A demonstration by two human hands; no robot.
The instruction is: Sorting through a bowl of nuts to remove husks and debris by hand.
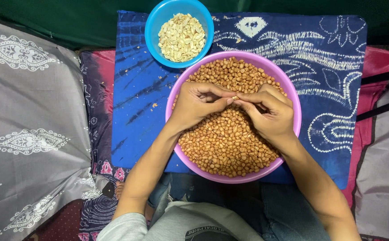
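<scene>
Fingertips of the left hand [199,103] and right hand [268,114] pinch one peanut [235,97] over the pink bowl [292,96], so skins fall inside.

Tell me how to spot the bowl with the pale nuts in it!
Find the big blue patterned cloth in the middle. On it sits a wide pink bowl of brown-skinned peanuts, where both hands are busy. Just beyond its far-left rim is the blue bowl, smaller, and the only one holding pale, skinless peanuts.
</scene>
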